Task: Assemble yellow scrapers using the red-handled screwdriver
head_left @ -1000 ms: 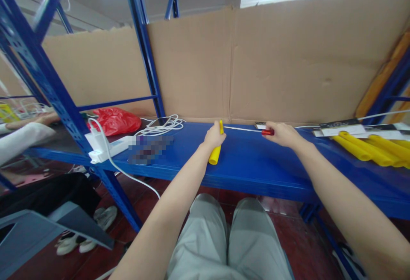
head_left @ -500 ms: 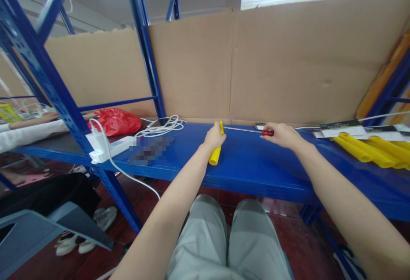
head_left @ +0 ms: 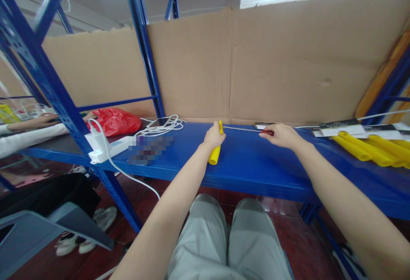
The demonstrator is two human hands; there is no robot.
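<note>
On the blue shelf top my left hand is closed around a yellow tube, whose lower end sticks out toward me. My right hand grips the dark red handle of a screwdriver. The thin metal shaft runs level to the left, and its end meets the tube at my left hand. Whether the tip is inside the tube or only against it, I cannot tell.
Several yellow tubes lie at the right beside white-and-black packages. To the left are a white power strip, coiled white cable and a red plastic bag. Cardboard closes off the back. Another person's arm rests further left.
My right hand has turned slightly on the screwdriver handle, its fingers now covering more of it. My left hand and the yellow tube stay practically where they were.
</note>
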